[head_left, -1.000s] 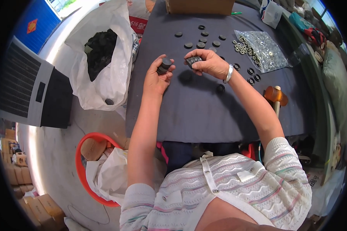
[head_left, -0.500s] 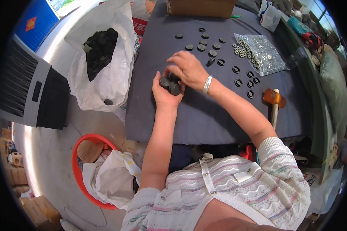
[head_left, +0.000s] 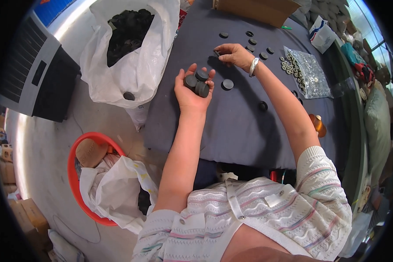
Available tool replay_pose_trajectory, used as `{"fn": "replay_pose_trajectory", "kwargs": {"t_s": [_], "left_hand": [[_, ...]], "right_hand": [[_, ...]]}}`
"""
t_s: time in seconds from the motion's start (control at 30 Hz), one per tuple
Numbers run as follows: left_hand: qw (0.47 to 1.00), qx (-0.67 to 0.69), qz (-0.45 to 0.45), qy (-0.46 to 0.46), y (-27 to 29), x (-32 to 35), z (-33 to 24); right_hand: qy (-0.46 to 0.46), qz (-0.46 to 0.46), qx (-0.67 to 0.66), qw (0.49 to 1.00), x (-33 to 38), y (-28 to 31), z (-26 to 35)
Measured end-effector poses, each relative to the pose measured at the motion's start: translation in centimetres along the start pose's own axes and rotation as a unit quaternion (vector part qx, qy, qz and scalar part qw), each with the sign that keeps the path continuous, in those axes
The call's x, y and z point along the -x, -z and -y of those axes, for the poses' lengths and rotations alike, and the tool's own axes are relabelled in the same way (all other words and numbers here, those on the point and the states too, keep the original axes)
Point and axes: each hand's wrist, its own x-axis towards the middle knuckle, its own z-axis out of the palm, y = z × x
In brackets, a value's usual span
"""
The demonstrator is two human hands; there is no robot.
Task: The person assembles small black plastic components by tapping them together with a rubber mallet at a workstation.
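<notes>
My left hand (head_left: 192,89) has pulled back toward the table's left edge since half a second ago, palm up now, fingers curled round three dark round caps (head_left: 197,81) stacked loosely in it. My right hand (head_left: 233,54) has left that cluster and gone out toward the far edge, fingertips pinching one small dark cap (head_left: 217,53) against the cloth (head_left: 231,131). A silver bangle (head_left: 253,67) sits on that wrist.

The caps are matte, flat-topped discs, thick like short cylinders. One lies alone just right of my left hand (head_left: 227,84), another further right (head_left: 263,105), and a scatter of them sits at the far edge. The cloth is smooth grey-blue fabric, draped over the near edge. A clear crinkled bag of pale rings (head_left: 308,72) lies toward the right edge.

Off the left edge stands a white plastic sack (head_left: 118,74), glossy and creased, full of dark caps. Nearer me, a red basket (head_left: 81,183) holds another white bag.
</notes>
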Motion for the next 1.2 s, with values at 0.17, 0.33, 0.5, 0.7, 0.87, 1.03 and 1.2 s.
{"fn": "replay_pose_trajectory", "kwargs": {"t_s": [0.17,0.33,0.5,0.7,0.87,1.03,1.2], "left_hand": [[0.996,0.055,0.036,-0.052,0.7,0.0,-1.5],[0.990,0.073,0.065,-0.097,0.2,0.2,-2.6],[0.993,0.037,0.064,-0.089,0.6,0.0,-2.4],[0.995,0.036,0.043,-0.085,0.7,-0.1,-1.7],[0.996,0.039,0.052,-0.059,1.9,2.6,-1.2],[0.997,0.020,0.053,-0.049,4.6,6.9,-2.5],[0.997,-0.010,0.076,-0.027,5.3,9.0,-2.8]], "right_hand": [[0.018,0.113,0.064,0.991,2.8,-4.6,2.6],[0.151,0.104,0.463,0.867,7.7,-9.0,3.6],[0.132,-0.142,0.459,0.867,16.3,-5.0,6.3],[-0.296,-0.339,0.582,0.677,32.8,4.2,1.3],[-0.370,-0.395,0.469,0.698,37.5,5.8,-3.3],[-0.355,-0.466,0.410,0.699,38.6,5.1,-4.3],[-0.289,-0.447,0.254,0.808,39.5,3.5,-5.7]]}}
